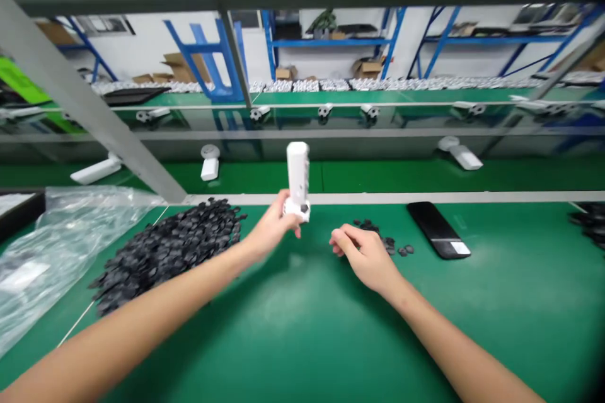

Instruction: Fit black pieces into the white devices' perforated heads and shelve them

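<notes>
white housing unit (298, 176) stands roughly upright, raised above the table (293, 334) near its far edge, its round base (292, 207) lowest. one dark spot shows at the right side of that base; too blurred to tell a seated pad from an opening.

left hand (278, 221): grip closed around the base, thumb in front, unit firmly held. right hand (363, 255): just to the right and well short of contact, fingers curled, thumb against index finger. cannot tell whether a small piece sits in that grip.

stock: large heap of black pads (174, 252) beyond the left forearm; small group of loose pads (389, 245) just behind the right hand. black phone (438, 230) lies to the right of these. clear plastic bag (94, 220) at far left.

beyond the table rail: white units on the green belt (368, 179), well apart; more along the far ledge, e.g. one unit (325, 111) with several dark spots on its base.

progress, judged: held unit looks part-way at most, since its base shows fewer dark spots than those on the ledge. ledge units look done; plenty of pads are left unfitted.
</notes>
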`<state>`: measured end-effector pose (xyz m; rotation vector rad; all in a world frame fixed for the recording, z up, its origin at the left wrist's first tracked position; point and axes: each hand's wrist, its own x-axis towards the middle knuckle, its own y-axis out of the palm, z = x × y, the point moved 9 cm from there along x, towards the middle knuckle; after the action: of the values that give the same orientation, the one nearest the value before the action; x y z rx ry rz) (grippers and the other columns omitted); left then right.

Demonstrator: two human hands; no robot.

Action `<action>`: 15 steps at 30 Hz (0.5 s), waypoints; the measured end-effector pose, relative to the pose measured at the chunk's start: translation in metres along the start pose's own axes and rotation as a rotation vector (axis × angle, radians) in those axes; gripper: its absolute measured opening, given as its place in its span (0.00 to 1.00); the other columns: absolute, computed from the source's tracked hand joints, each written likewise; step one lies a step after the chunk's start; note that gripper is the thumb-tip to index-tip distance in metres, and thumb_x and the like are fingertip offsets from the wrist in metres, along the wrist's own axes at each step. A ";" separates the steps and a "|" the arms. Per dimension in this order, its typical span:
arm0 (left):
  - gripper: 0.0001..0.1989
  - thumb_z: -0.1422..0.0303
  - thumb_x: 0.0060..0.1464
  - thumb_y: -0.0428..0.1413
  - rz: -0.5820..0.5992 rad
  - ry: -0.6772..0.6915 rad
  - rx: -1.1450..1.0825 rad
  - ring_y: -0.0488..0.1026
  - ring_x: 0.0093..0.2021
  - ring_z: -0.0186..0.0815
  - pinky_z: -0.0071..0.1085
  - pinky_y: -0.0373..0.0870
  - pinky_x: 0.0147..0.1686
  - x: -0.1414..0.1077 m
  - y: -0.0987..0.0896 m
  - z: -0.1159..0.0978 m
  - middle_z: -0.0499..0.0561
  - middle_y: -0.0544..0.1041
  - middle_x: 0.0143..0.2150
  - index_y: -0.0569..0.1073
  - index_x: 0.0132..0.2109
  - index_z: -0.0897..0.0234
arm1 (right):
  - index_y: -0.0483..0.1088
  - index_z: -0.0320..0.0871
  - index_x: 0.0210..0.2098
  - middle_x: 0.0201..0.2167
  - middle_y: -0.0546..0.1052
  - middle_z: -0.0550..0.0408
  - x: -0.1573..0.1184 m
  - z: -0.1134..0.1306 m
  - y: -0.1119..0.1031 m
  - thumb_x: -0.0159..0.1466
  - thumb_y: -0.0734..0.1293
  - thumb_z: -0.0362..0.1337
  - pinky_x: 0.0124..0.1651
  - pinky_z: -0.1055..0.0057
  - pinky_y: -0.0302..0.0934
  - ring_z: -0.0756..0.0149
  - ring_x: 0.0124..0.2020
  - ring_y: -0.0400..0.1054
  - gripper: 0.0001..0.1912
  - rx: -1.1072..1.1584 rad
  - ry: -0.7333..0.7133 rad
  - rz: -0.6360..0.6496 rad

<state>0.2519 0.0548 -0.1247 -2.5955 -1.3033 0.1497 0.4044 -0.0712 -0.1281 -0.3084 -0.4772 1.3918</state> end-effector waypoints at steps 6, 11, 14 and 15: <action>0.25 0.51 0.64 0.52 -0.164 -0.112 0.443 0.80 0.44 0.47 0.38 0.76 0.39 0.127 -0.072 -0.026 0.64 0.78 0.49 0.66 0.56 0.68 | 0.80 0.48 0.42 0.40 0.82 0.54 0.013 -0.038 -0.073 0.75 0.64 0.47 0.41 0.66 0.64 0.60 0.40 0.76 0.15 -0.461 0.035 -0.067; 0.28 0.47 0.53 0.65 -0.167 -0.311 0.856 0.74 0.60 0.59 0.53 0.67 0.61 0.175 -0.101 -0.005 0.69 0.81 0.52 0.77 0.44 0.70 | 0.82 0.50 0.49 0.48 0.81 0.51 0.016 -0.058 -0.079 0.74 0.65 0.40 0.49 0.67 0.66 0.59 0.48 0.77 0.13 -0.535 0.049 -0.019; 0.31 0.42 0.57 0.60 -0.187 -0.350 0.973 0.71 0.64 0.59 0.58 0.60 0.66 0.188 -0.118 -0.007 0.69 0.79 0.57 0.79 0.47 0.70 | 0.83 0.50 0.49 0.49 0.81 0.51 0.018 -0.062 -0.078 0.72 0.67 0.40 0.50 0.68 0.66 0.58 0.50 0.77 0.12 -0.553 0.060 -0.006; 0.31 0.42 0.59 0.58 -0.213 -0.349 0.997 0.69 0.65 0.58 0.58 0.59 0.67 0.189 -0.127 -0.010 0.68 0.77 0.60 0.78 0.50 0.69 | 0.83 0.50 0.48 0.49 0.81 0.51 0.019 -0.063 -0.079 0.72 0.68 0.40 0.49 0.68 0.66 0.58 0.51 0.76 0.11 -0.560 0.064 -0.006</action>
<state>0.2681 0.2777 -0.0805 -1.6110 -1.1535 0.9646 0.5052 -0.0606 -0.1423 -0.8018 -0.8112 1.2178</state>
